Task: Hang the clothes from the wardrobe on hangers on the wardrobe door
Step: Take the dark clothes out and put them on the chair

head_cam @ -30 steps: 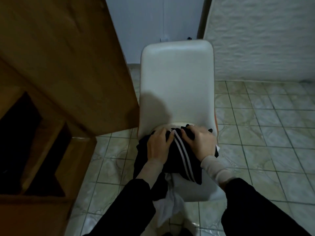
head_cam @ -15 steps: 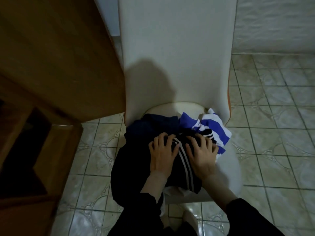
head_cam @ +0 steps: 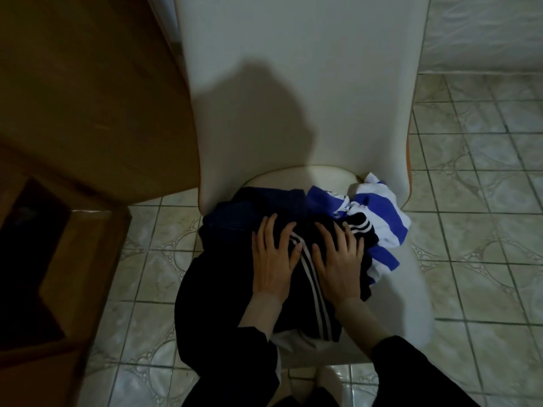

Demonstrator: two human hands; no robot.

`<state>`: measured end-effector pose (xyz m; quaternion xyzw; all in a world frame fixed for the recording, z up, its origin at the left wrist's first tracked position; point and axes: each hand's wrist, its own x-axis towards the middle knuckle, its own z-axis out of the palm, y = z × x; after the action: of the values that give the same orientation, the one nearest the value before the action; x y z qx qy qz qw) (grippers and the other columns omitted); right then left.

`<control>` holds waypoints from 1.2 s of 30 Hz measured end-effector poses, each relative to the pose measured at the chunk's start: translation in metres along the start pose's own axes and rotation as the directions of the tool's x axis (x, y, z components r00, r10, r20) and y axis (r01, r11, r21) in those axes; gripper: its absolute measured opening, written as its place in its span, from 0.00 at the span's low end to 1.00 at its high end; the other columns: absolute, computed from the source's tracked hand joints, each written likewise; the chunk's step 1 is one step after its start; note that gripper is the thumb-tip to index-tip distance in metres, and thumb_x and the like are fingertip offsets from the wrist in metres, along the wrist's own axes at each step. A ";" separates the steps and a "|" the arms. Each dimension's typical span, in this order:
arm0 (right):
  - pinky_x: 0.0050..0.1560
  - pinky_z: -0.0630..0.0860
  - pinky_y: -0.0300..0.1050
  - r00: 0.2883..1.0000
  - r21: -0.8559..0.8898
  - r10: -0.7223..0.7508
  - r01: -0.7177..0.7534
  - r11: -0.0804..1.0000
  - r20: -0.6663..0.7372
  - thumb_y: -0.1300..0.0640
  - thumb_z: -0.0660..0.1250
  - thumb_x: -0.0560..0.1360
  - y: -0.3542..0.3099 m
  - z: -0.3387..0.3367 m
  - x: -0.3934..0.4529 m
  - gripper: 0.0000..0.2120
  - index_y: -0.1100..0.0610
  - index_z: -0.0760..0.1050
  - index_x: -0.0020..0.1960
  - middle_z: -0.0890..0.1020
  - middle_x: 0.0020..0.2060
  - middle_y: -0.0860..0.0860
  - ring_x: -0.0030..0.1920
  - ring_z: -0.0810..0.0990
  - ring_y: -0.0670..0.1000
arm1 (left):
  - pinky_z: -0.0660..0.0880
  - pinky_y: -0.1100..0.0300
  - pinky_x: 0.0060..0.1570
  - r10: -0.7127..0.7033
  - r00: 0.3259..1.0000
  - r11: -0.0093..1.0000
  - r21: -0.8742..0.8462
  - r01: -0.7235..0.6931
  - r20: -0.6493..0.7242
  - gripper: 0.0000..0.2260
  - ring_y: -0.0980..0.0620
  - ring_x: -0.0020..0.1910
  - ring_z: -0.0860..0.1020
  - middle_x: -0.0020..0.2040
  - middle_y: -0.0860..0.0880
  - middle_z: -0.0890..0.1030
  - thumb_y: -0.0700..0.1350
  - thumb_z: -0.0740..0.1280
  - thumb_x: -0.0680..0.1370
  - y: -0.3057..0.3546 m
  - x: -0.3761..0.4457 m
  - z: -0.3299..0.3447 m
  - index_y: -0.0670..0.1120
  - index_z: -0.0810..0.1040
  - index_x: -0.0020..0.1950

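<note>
A pile of clothes lies on the seat of a white chair. On top is a black garment with white stripes. A dark navy garment sits under it at the left and hangs over the seat's edge. A blue and white striped garment lies at the right. My left hand and my right hand rest flat on the black garment, fingers spread, one on each side of the white stripes.
The brown wardrobe door stands open at the left, close to the chair's back. Below it is the dark wardrobe interior. Tiled floor spreads to the right. A textured white wall runs behind.
The pile has come down onto the chair seat. The view has moved closer and lower. My fingers have straightened out flat on the black garment, and the blue striped garment now shows.
</note>
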<state>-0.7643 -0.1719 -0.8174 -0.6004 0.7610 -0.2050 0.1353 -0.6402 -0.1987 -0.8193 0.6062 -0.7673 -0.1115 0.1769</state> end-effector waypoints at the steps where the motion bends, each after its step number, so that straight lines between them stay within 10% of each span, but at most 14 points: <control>1: 0.65 0.64 0.68 1.000 -0.014 -0.008 0.008 1.000 -0.011 0.48 0.54 0.77 0.001 0.003 0.006 0.19 0.53 0.71 0.64 0.77 0.60 0.58 0.65 0.70 0.61 | 0.72 0.39 0.59 0.001 1.000 1.000 -0.006 -0.001 -0.016 0.21 0.44 0.67 0.62 0.67 0.41 0.68 0.57 0.43 0.82 -0.001 0.006 0.003 0.50 0.67 0.64; 18: 0.73 0.50 0.62 0.990 -0.107 -0.043 0.058 0.993 0.133 0.40 0.40 0.74 0.001 -0.007 0.068 0.32 0.50 0.64 0.72 0.67 0.70 0.56 0.73 0.59 0.59 | 0.69 0.38 0.62 -0.076 0.997 0.997 -0.016 0.075 -0.005 0.23 0.39 0.69 0.67 0.69 0.39 0.70 0.57 0.44 0.81 0.003 0.056 0.004 0.49 0.69 0.67; 25: 0.73 0.37 0.60 0.957 -0.189 0.025 0.031 0.981 0.289 0.45 0.45 0.81 -0.020 -0.046 0.054 0.24 0.47 0.48 0.76 0.48 0.77 0.51 0.76 0.41 0.55 | 0.43 0.46 0.73 -0.130 0.948 0.991 0.008 0.133 0.290 0.35 0.48 0.77 0.45 0.78 0.46 0.47 0.64 0.32 0.72 0.017 0.043 -0.041 0.53 0.48 0.76; 36: 0.73 0.55 0.54 0.911 -0.088 -0.125 0.172 0.981 0.393 0.51 0.52 0.81 -0.103 -0.150 0.063 0.24 0.52 0.53 0.76 0.56 0.76 0.48 0.75 0.55 0.48 | 0.54 0.53 0.73 -0.074 0.956 0.994 -0.053 0.093 0.285 0.21 0.48 0.75 0.57 0.76 0.46 0.58 0.50 0.50 0.83 0.037 0.058 -0.179 0.47 0.59 0.74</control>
<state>-0.7588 -0.2304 -0.6344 -0.6922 0.6825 -0.0461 0.2300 -0.6124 -0.2384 -0.6336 0.6099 -0.7543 -0.2293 0.0805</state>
